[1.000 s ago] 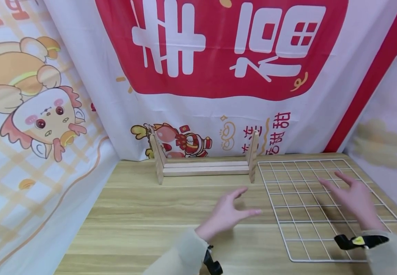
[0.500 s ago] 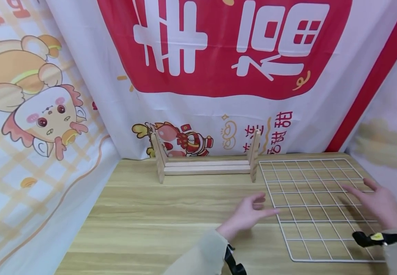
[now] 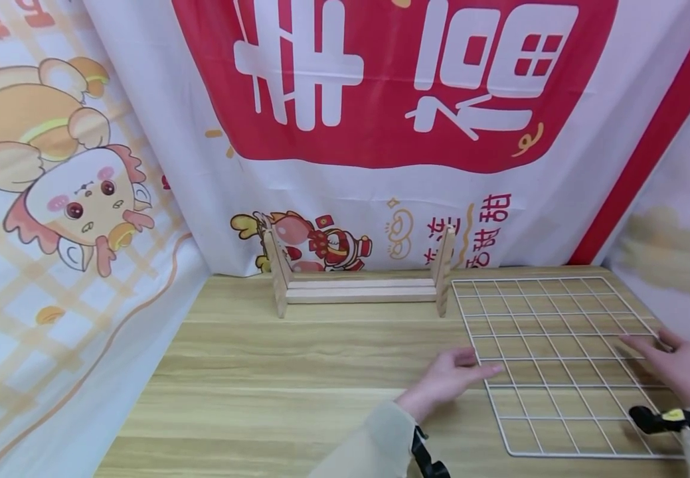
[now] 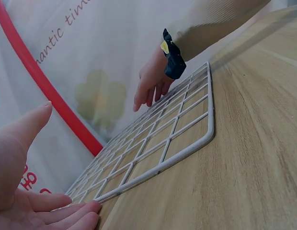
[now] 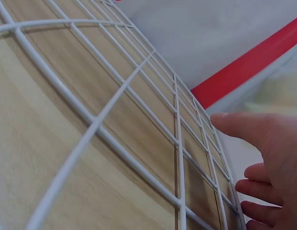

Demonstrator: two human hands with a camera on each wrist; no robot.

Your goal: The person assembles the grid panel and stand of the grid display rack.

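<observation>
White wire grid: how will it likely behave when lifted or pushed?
The white wire grid is probably stiff: its straight wires cross within a frame. It is likely light for its size, being mostly open gaps. Lying flat on the table, it should slide rather than roll if pushed.

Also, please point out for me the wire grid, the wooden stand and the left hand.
Wire grid (image 3: 560, 359), head view: wire near its middle.
Wooden stand (image 3: 361, 294), head view: its front crossbar.
Left hand (image 3: 445, 378), head view: back of hand.
</observation>
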